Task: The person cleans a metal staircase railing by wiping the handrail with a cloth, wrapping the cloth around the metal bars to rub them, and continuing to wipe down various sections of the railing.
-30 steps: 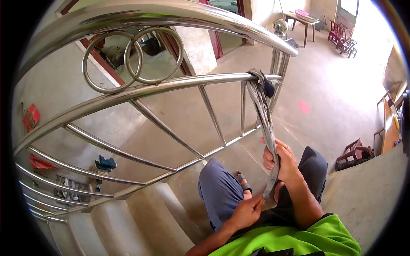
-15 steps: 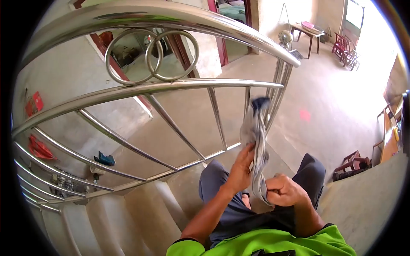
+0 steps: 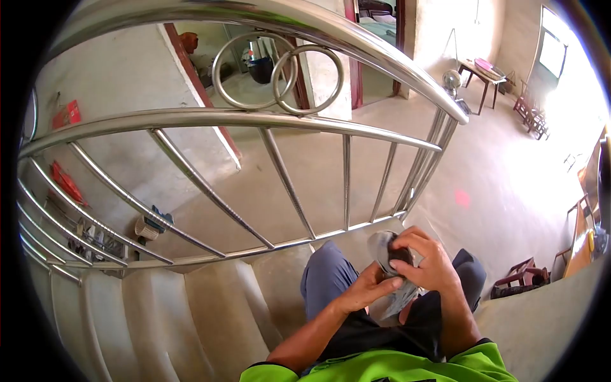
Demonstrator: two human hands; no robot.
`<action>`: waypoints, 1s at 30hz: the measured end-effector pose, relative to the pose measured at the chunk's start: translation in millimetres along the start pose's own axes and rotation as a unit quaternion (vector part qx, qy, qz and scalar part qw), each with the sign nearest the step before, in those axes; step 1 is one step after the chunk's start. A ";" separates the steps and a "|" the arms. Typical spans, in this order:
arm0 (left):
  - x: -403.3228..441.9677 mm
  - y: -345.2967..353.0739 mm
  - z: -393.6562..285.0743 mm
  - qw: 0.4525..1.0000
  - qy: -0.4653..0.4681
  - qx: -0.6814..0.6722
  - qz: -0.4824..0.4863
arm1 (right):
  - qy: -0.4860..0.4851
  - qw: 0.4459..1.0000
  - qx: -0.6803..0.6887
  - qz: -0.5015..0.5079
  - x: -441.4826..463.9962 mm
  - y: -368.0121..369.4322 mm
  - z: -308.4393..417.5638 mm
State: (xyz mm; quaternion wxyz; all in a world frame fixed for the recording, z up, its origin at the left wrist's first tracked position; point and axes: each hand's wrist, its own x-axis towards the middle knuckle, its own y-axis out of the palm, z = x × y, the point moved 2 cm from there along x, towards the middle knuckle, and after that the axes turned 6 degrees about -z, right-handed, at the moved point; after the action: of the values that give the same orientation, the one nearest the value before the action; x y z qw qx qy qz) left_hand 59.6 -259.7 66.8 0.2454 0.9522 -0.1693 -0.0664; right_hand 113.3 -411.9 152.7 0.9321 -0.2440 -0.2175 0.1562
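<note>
A crumpled grey-white cloth [image 3: 380, 247] is bunched between my two hands, in front of my knees. A dark patch shows in its middle, and its lower part hangs down between my legs. My left hand [image 3: 368, 290] holds the cloth from below left, thumb pointing toward the right hand. My right hand [image 3: 425, 260] pinches its upper right side with thumb and curled fingers. Part of the cloth is hidden behind the fingers.
A shiny steel stair railing [image 3: 280, 121] with two rings curves ahead and left of me. Concrete steps [image 3: 216, 305] lie to my left. Below on the floor are a wooden stool [image 3: 519, 277], a table [image 3: 482, 73] and small red chairs [image 3: 531, 118].
The cloth, held up long in front of the railing before, is now lower and bunched up. Both hands have come together around it, and the right fist has loosened into a pinch. The view has shifted slightly.
</note>
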 end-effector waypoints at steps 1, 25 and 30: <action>0.4 -0.5 -2.9 1.000 0.005 0.000 -0.003 | 0.001 1.000 0.007 -0.004 5.4 2.0 4.1; 66.7 -117.2 -183.6 0.876 0.341 0.098 -0.327 | 0.229 0.971 -0.067 0.004 -11.8 -31.8 -123.4; 68.0 -118.9 -164.4 0.864 0.349 0.112 -0.346 | 0.208 0.972 -0.107 0.036 -17.5 -28.7 -127.6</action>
State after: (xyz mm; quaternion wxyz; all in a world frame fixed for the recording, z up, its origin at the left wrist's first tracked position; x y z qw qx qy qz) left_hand 192.0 -112.9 148.8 0.1415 0.9317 0.2615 0.2089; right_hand 165.0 -492.1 61.6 0.9193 -0.3767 -0.0249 0.1110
